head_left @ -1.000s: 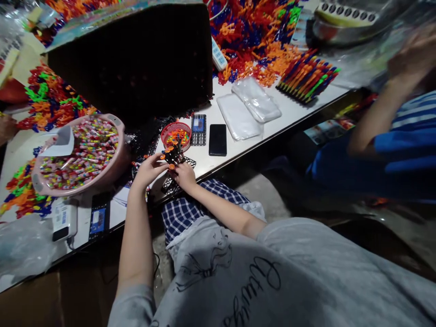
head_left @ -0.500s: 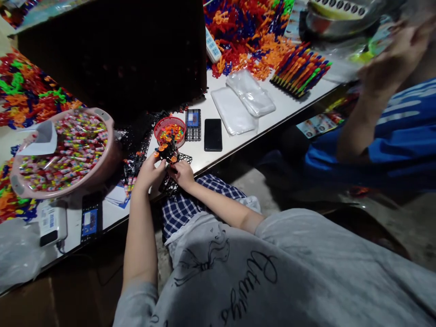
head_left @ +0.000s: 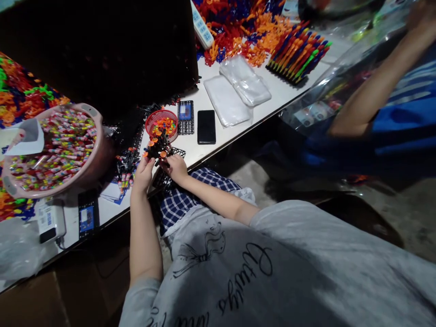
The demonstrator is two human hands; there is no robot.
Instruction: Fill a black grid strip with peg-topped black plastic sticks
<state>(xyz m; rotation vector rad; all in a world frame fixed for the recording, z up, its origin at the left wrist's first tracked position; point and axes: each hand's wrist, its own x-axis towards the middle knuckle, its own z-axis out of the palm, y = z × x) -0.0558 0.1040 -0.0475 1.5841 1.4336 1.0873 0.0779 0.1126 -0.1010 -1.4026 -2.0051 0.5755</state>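
Note:
A cluster of small black plastic pieces with orange round tops (head_left: 160,144) is between my two hands at the table's front edge. My left hand (head_left: 143,173) closes on its left side, thumb against the pieces. On the other side, the curled fingers of my right hand (head_left: 176,169) grip the lower part of the cluster. A black perforated rack (head_left: 180,152) lies beneath and partly under my right hand. Just behind stands a red basket (head_left: 147,125) with small orange, green and yellow bits. The fingertips and the cluster's lower ends are partly hidden.
A pink tub (head_left: 98,136) of wrapped candies stands left. Behind are a big black box (head_left: 102,50) and a power strip (head_left: 202,28). A phone (head_left: 206,127), clear bags (head_left: 226,100) and a rack of coloured sticks (head_left: 296,54) lie right. A co-worker's arm (head_left: 371,95) is at right.
My view has shifted slightly, and both hands stay at the black cluster, which looks a little more tilted. The co-worker's arm has moved, with a large clear plastic sheet or bag now spread beside it.

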